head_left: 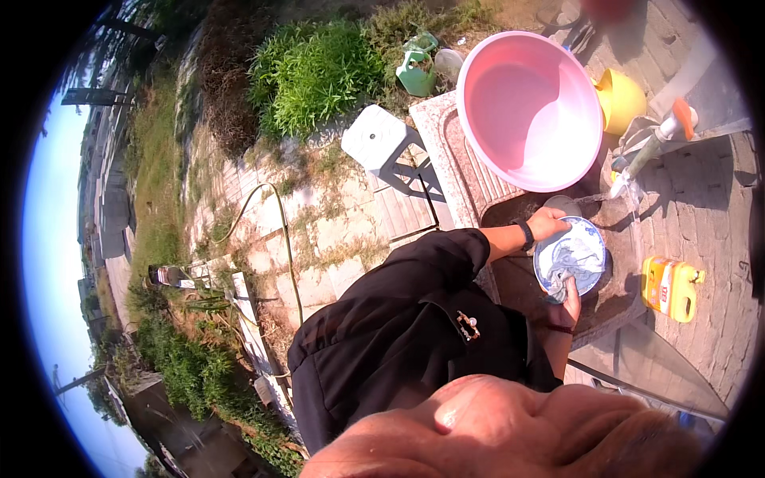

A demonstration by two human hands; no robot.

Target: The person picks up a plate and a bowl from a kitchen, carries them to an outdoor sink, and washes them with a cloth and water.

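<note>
A white plate with a blue pattern [588, 242] is held over a stone sink basin [621, 263]. My left hand [547, 224] grips the plate's rim on the side towards the pink basin. My right hand [568, 308] holds a wet grey cloth [568, 266] against the plate's face, at the opposite side. A round dish [562, 206] lies in the sink just beyond my left hand, partly hidden. Water runs near the plate from a tap with an orange handle [682, 118].
A large pink plastic basin [508, 113] rests on the ribbed stone drainboard [445, 143]. A yellow jug [660, 287] stands beside the sink by the brick wall. Behind the basin is a yellow container [624, 101]. A white plastic stool [373, 137] and a hose [287, 239] are on the paving.
</note>
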